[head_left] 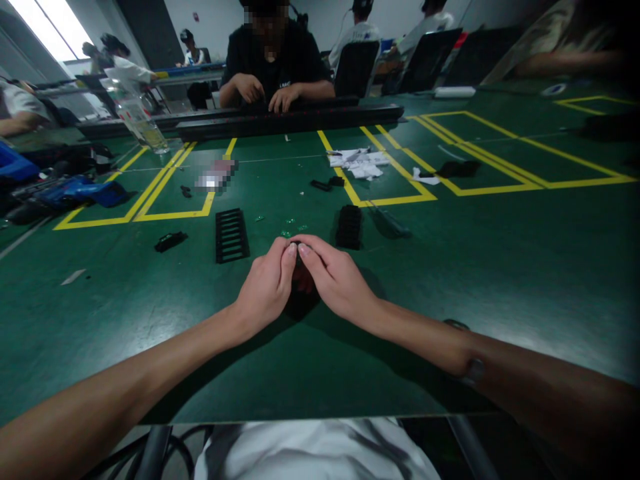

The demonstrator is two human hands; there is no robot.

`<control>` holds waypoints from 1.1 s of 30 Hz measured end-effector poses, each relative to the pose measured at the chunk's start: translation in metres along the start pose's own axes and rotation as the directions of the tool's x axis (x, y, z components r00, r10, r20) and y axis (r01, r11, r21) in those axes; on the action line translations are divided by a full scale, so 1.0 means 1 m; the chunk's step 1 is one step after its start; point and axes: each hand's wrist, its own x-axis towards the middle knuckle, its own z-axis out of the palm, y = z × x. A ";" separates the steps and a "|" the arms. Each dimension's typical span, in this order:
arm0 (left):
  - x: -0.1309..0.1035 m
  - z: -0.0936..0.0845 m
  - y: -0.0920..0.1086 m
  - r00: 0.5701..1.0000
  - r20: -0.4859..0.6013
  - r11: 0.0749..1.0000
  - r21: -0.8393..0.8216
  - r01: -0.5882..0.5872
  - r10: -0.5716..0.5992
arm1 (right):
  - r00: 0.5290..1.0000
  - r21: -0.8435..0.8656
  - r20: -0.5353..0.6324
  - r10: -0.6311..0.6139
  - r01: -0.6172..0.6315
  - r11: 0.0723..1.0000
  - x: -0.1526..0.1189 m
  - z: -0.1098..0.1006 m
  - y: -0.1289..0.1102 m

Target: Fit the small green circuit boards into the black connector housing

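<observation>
The fingers of the left hand [267, 283] and the right hand [343, 283] are bent and meet at their ends, seemingly pinching a small dark piece [295, 245] between them. It is almost covered, so I cannot tell its long axis; both hands are equally near to it. Just beyond, green bits [291, 223] lie on the counter [320, 373]. The black slotted frame [232, 235], lengthwise pointing away, is nearer the left hand; the black ribbed block [349, 227], the right.

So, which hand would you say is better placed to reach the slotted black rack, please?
Probably the left hand: the slotted black rack lies beyond it, on its side, while the right hand is farther across.
</observation>
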 end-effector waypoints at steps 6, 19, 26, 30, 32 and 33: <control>0.000 0.000 0.001 1.000 0.005 0.999 0.032 0.000 0.000 | 1.000 -0.030 -0.012 -0.017 0.016 0.999 -0.001 0.001 -0.003; -0.001 0.003 0.003 0.999 -0.040 0.996 0.093 0.007 -0.003 | 0.995 -0.098 -0.046 -0.091 0.087 0.991 -0.001 0.008 -0.006; -0.003 0.005 0.005 0.997 -0.076 0.990 0.142 0.008 0.003 | 0.991 -0.120 -0.082 -0.109 0.099 0.988 -0.002 0.012 -0.008; -0.003 0.006 0.004 0.996 -0.087 0.985 0.175 0.004 0.012 | 0.987 -0.140 -0.102 -0.127 0.113 0.984 -0.002 0.013 -0.007; -0.003 0.006 0.004 0.996 -0.085 0.983 0.182 0.003 0.013 | 0.989 -0.153 -0.090 -0.120 0.105 0.983 -0.002 0.013 -0.007; -0.003 0.006 0.004 0.996 -0.084 0.983 0.182 0.004 0.012 | 0.990 -0.159 -0.084 -0.116 0.102 0.982 -0.002 0.013 -0.007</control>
